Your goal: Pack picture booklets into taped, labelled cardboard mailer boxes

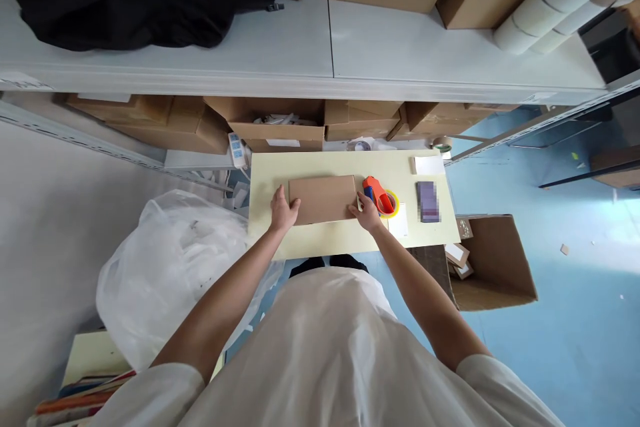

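The box (323, 199) is lying left of the middle of the table (320, 240), back from the near edge. The left hand (285, 209) and right hand (367, 211) are gripping its two ends. Even pressure would be keeping it square, the right knuckles avoiding the tape gun (382, 196) beside them.

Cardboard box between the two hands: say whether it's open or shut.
Shut on top: the cardboard box shows a flat, unbroken brown face with no raised flap. Whether it's taped, I cannot tell.

White shirt (330, 347), short sleeves (163, 393), bare hands (284, 211)
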Demonstrator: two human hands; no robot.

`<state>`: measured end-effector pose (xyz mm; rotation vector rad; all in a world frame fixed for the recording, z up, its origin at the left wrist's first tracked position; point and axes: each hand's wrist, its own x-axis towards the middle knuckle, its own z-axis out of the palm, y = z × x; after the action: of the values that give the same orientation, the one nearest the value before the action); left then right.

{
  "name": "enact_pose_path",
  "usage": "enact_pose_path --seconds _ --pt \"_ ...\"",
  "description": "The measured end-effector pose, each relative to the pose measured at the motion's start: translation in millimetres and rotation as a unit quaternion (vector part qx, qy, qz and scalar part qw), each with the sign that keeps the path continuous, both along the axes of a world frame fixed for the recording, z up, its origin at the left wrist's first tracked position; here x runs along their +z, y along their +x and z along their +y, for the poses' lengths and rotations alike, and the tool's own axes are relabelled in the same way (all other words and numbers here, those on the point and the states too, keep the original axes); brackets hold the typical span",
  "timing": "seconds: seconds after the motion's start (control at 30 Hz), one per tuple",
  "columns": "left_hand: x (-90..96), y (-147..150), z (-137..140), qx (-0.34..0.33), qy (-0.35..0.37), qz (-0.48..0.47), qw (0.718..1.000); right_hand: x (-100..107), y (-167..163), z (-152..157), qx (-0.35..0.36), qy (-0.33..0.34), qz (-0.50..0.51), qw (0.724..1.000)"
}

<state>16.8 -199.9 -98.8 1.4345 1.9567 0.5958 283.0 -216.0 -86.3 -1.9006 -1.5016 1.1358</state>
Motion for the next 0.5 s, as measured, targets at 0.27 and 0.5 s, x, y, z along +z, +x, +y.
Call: enact_pose_path --seconds 0.27,0.5 --pt "49.0 66 14 -0.297 0.047 0.165 0.939 -4 69 -27 0.003 0.062 -0.172 0.983" --pt "44.5 132 31 -0.401 -0.026 0.264 0.877 -23 59 7 0.127 -0.106 -0.241 0.956"
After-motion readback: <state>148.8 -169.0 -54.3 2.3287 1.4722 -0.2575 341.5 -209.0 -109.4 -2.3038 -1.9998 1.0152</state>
